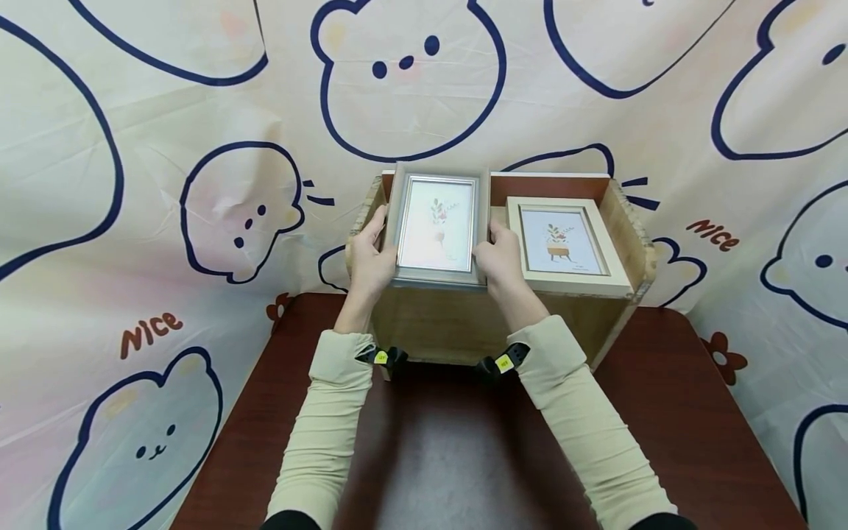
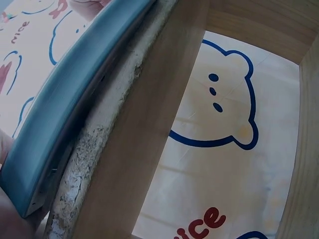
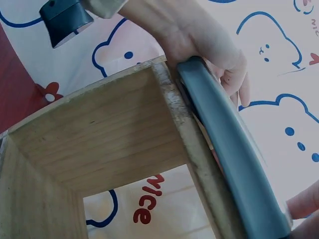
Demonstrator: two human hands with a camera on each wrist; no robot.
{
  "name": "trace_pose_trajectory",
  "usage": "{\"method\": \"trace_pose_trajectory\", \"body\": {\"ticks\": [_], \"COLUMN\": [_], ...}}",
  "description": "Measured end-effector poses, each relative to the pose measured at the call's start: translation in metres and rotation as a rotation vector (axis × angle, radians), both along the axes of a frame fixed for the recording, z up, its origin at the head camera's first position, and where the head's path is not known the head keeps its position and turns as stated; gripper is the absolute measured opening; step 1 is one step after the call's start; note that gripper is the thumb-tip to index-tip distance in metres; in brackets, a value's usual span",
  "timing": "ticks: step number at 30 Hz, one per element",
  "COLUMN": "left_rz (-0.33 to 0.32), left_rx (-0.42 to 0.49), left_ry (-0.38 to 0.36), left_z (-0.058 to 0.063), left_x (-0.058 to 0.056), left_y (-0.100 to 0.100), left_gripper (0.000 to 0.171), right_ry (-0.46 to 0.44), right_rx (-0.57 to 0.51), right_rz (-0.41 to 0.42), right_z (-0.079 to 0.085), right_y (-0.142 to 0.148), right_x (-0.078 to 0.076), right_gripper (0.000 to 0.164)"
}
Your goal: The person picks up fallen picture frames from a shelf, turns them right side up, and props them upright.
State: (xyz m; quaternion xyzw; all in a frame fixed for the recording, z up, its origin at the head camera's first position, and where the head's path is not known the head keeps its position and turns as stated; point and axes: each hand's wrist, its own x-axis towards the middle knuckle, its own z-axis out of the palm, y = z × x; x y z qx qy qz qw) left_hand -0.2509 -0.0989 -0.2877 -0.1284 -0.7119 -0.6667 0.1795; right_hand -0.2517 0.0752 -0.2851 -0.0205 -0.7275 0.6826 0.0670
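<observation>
Pinching silver-grey rectangular picture frame (image 1: 439, 224) between left hand (image 1: 372, 254) and right hand (image 1: 501, 259), lengthwise forward, perhaps touching tan wooden box (image 1: 450, 324)!

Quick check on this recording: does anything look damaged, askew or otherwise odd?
The wooden box has a rough edge, mottled with pale, flaky-looking patches in both wrist views. It stands out against the smoother inner faces, so it may be worn or chipped. The grey frame and cream frame show no obvious damage.

Creased cream sleeves (image 1: 586, 412), black wrist cameras (image 1: 397, 358) with yellow labels (image 1: 505, 364)
</observation>
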Motion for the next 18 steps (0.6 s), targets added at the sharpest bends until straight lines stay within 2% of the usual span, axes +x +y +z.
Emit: {"method": "trace_pose_trajectory", "body": {"ticks": [4, 10, 14, 18], "left_rz": [0.038, 0.000, 0.004, -0.046], "left_rx": [-0.003, 0.038, 0.031, 0.090], "left_ry": [0.057, 0.082, 0.103, 0.127], "left_z": [0.000, -0.003, -0.003, -0.004], "left_x": [0.002, 0.002, 0.001, -0.003], "left_y": [0.000, 0.001, 0.001, 0.001], "left_gripper": [0.056, 0.059, 0.059, 0.061], "right_ry": [0.014, -0.001, -0.022, -0.020], "right_rx": [0.020, 0.013, -0.002, -0.026], "right_rz": [-0.004, -0.001, 0.011, 0.010], "right_z": [0.003, 0.008, 0.012, 0.015], "right_y": [0.003, 0.007, 0.012, 0.016], "right_x": [-0.001, -0.002, -0.003, -0.004], "right_gripper": [0.065, 0.067, 0.067, 0.068]}}
